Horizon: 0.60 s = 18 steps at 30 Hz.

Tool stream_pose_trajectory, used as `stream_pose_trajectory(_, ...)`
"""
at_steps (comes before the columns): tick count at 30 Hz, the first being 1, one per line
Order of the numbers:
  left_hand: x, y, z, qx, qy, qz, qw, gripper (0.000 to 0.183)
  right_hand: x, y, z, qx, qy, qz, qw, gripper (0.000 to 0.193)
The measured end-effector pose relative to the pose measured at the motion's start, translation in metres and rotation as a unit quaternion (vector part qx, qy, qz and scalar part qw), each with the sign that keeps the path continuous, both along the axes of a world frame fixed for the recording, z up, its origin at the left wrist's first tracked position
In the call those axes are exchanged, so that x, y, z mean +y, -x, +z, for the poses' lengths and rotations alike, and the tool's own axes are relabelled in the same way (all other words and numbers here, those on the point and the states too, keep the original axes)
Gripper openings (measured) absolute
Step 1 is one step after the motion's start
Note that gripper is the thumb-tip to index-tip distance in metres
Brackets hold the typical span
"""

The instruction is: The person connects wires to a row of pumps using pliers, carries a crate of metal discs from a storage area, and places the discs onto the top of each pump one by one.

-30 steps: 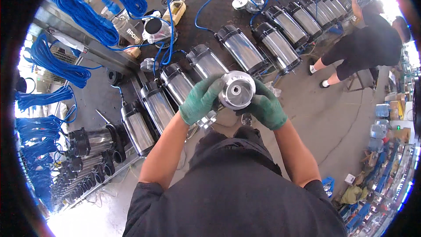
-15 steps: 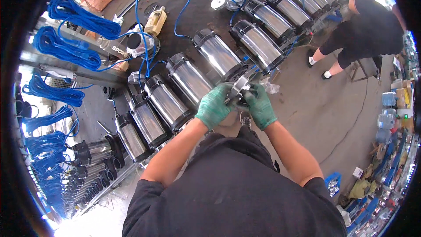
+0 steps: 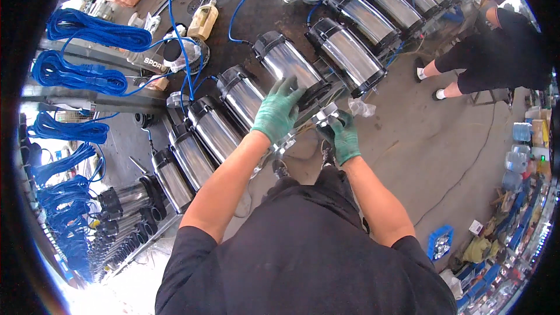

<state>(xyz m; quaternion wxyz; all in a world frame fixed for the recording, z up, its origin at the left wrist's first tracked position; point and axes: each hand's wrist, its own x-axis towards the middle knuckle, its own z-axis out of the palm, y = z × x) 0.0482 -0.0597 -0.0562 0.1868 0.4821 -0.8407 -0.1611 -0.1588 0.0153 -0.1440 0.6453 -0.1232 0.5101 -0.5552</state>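
Note:
My right hand (image 3: 344, 137), in a green glove, is closed on a small silvery metal fitting (image 3: 326, 115). It holds the fitting just off the lower end of a polished steel cylinder (image 3: 291, 67) with black end caps. My left hand (image 3: 276, 112), also gloved in green, has its fingers stretched out toward that cylinder; whether they touch it I cannot tell. Under the left hand lies another steel cylinder (image 3: 240, 94), partly covered by it. To the right of these rests a further steel cylinder (image 3: 348, 55).
Blue cable coils (image 3: 99, 29) hang along the left. A yellowish plastic bottle (image 3: 203, 20) stands beyond the cylinders. Crumpled clear plastic (image 3: 361, 108) is right of the fitting. At far right another person (image 3: 490, 52) works; a blue crate (image 3: 440, 242) sits on the floor.
My left hand has let go of the fitting and moved left, its fingers opening out over the cylinders. The fitting stays in my right hand. The other person has shifted right in view.

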Motion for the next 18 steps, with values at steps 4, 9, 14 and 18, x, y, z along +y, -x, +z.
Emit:
stream_pose_trajectory(4,0.0,0.001,0.001,0.021,0.009,0.002,1.0,0.055,0.0,-0.006,-0.004,0.052,0.023,-0.008,0.998,0.04)
stream_pose_trajectory(9,0.0,-0.003,-0.002,0.012,-0.005,-0.005,1.0,0.059,-0.012,-0.01,-0.002,0.047,0.024,0.007,0.999,0.045)
stream_pose_trajectory(14,-0.001,-0.004,-0.004,-0.001,-0.004,-0.028,1.0,0.061,-0.024,-0.012,-0.034,0.164,0.098,0.038,0.981,0.047)
stream_pose_trajectory(18,-0.004,-0.005,-0.011,0.002,0.009,-0.045,0.999,0.062,-0.028,-0.012,-0.014,0.045,0.012,0.031,0.998,0.039)
